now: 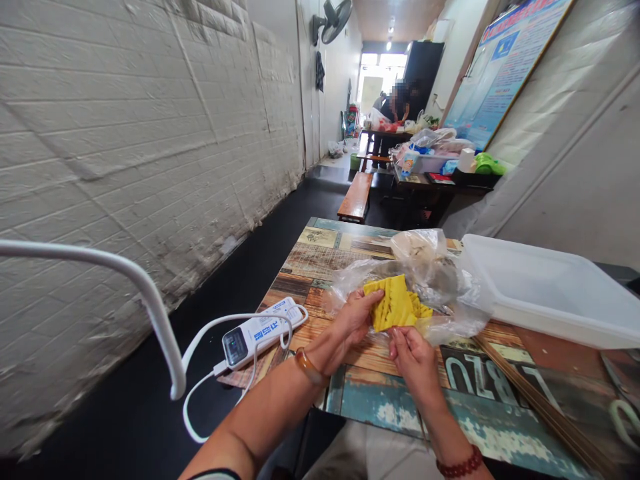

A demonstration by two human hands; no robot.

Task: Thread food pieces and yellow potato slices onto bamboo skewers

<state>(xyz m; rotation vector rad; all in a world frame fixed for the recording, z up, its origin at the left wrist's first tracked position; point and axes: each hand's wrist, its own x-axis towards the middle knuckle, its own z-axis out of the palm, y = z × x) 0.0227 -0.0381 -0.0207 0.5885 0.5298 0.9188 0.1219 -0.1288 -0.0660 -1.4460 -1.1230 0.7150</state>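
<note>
My left hand (357, 317) grips a yellow folded sheet (393, 301), like tofu skin, with the thumb on top of its pleats. Closed in a pinch, my right hand (411, 357) meets the sheet's lower edge. A thin stick, apparently a skewer (424, 430), shows below that hand; its upper part is hidden by the fingers. Behind the sheet lies a crumpled clear plastic bag (430, 257), spread partly under it. More yellow folds (423, 308) peek out at the right of the held piece.
A white plastic tub (545, 273) stands on the patterned table (320, 293) at right. Long brown sticks (545, 403) and scissors (623, 413) lie near its right side. A white power bank (263, 333) with a looping cable sits at left. Farther off are a bench (356, 197) and a person (397, 103).
</note>
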